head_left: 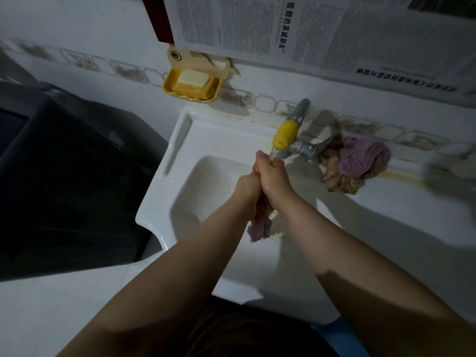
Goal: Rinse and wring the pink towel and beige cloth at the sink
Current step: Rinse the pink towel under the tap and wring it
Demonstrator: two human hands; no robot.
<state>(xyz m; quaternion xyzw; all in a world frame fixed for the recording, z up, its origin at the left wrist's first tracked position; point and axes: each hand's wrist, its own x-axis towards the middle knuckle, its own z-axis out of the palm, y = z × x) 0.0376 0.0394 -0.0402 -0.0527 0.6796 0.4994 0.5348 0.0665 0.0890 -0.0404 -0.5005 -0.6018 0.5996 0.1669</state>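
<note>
Sink (164,191) rim runs left of both hands, with open white basin between them and it, and the yellow-tipped faucet (283,136) sits just beyond the fingertips. Left hand (248,185) and right hand (275,179) press together, curled tightly around a twisted cloth (260,228) hanging below the wrists. A pink towel (360,158) bundled with beige cloth lies on the ledge right of the hands, apart from them.

Both bare forearms reached forward and met over the sink (164,176). The left hand (248,186) and right hand (274,177) were pressed together, fingers curled tightly around a twisted cloth (260,228).
</note>
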